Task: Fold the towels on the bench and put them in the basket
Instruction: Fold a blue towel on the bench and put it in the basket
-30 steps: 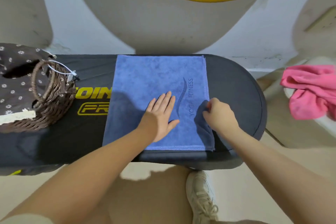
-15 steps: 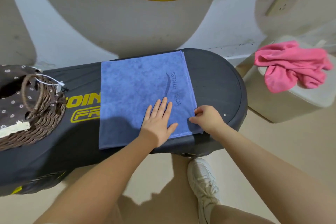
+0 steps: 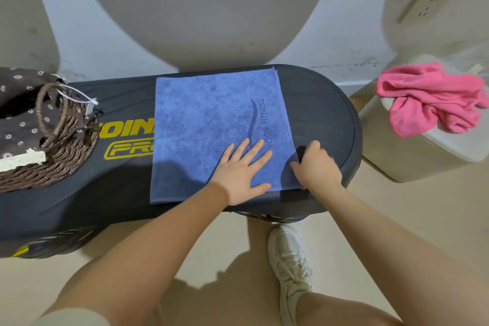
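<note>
A white sneaker stands on the beige floor beneath the bench, a dark padded surface with yellow lettering. On it, the left hand lies flat, fingers spread, pressing the near right part of a blue towel printed "YOGA FITNESS". Just beside it, the right hand curls its fingers around the towel's near right edge, which lifts slightly off the pad. The towel lies spread flat across the bench's middle. At the far left, 1 woven basket with a dotted brown lining sits on the bench. Off to the right, a pink towel lies crumpled on a pale stool.
</note>
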The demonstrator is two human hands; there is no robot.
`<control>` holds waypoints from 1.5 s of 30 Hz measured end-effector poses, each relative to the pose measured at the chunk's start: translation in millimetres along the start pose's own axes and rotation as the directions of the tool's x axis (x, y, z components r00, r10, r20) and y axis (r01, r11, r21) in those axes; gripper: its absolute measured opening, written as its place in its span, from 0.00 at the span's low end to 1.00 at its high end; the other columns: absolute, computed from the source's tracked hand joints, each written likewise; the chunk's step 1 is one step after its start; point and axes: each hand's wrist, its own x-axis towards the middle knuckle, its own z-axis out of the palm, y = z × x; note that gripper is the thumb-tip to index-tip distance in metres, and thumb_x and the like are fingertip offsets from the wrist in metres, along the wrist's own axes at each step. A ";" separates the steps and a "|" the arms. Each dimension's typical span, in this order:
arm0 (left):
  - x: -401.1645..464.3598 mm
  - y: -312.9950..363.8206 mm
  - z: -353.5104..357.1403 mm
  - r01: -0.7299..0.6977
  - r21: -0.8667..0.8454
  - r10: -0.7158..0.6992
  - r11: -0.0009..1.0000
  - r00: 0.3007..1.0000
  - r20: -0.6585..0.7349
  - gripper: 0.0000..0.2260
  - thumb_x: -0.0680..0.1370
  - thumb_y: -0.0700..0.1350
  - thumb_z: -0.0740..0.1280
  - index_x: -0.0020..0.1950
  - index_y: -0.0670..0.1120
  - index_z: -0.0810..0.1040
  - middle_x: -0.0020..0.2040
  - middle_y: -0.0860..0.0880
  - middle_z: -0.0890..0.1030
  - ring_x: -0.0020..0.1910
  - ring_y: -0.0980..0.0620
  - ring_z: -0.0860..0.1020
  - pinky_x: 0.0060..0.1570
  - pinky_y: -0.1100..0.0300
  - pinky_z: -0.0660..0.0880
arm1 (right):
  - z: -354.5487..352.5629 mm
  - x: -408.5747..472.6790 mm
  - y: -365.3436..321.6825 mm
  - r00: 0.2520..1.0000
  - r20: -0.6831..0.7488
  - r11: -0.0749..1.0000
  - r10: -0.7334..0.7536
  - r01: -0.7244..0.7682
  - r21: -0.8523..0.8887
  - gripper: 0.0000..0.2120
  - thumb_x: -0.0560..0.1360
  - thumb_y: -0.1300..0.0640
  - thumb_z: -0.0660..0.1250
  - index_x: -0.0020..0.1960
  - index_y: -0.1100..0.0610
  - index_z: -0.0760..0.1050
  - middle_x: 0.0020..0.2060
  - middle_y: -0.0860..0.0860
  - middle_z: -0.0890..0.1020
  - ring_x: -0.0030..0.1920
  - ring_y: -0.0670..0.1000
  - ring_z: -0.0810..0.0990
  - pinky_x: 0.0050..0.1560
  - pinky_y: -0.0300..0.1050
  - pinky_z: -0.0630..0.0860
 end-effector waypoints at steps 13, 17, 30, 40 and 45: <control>-78.0 -63.2 12.0 0.275 -0.068 -0.279 0.959 0.959 -0.054 0.33 0.73 0.59 0.48 0.71 0.39 0.65 0.72 0.42 0.66 0.70 0.41 0.66 0.69 0.50 0.59 | 23.8 -3.7 2.5 0.641 0.387 0.498 -0.663 0.763 -0.411 0.48 0.61 0.27 0.23 0.76 0.51 0.35 0.76 0.51 0.38 0.77 0.53 0.40 0.75 0.51 0.40; -104.5 -81.9 11.6 0.248 -0.061 -0.251 0.967 0.966 -0.056 0.35 0.71 0.63 0.52 0.72 0.42 0.64 0.73 0.41 0.63 0.72 0.39 0.63 0.67 0.44 0.63 | 7.2 -0.2 31.8 0.534 0.289 0.325 -0.794 0.776 -0.540 0.24 0.74 0.48 0.56 0.66 0.57 0.73 0.64 0.58 0.76 0.61 0.56 0.78 0.57 0.48 0.77; -109.5 -89.4 3.3 0.043 0.233 0.017 0.972 0.968 -0.250 0.14 0.63 0.33 0.53 0.38 0.42 0.76 0.32 0.46 0.74 0.28 0.46 0.70 0.21 0.58 0.67 | 3.7 -17.7 18.6 0.655 0.035 0.560 -0.755 0.671 -0.486 0.12 0.60 0.66 0.72 0.43 0.60 0.76 0.36 0.54 0.78 0.38 0.57 0.80 0.27 0.43 0.70; -90.6 -76.3 -22.8 0.294 -0.342 -0.389 0.893 0.885 -0.256 0.16 0.70 0.43 0.50 0.48 0.36 0.72 0.39 0.40 0.71 0.39 0.42 0.70 0.37 0.55 0.60 | -16.2 -15.7 20.2 0.817 -0.205 0.794 -0.540 0.575 0.197 0.07 0.72 0.70 0.60 0.49 0.63 0.71 0.39 0.53 0.74 0.38 0.57 0.72 0.39 0.44 0.64; -104.3 -85.4 -30.8 0.121 -0.311 -0.240 0.943 0.893 -0.381 0.22 0.68 0.57 0.56 0.43 0.39 0.75 0.27 0.43 0.72 0.26 0.48 0.65 0.25 0.62 0.59 | -28.5 -13.6 27.5 0.768 -0.027 0.752 -0.640 0.633 0.184 0.10 0.70 0.63 0.71 0.50 0.58 0.73 0.40 0.48 0.76 0.36 0.50 0.72 0.38 0.38 0.66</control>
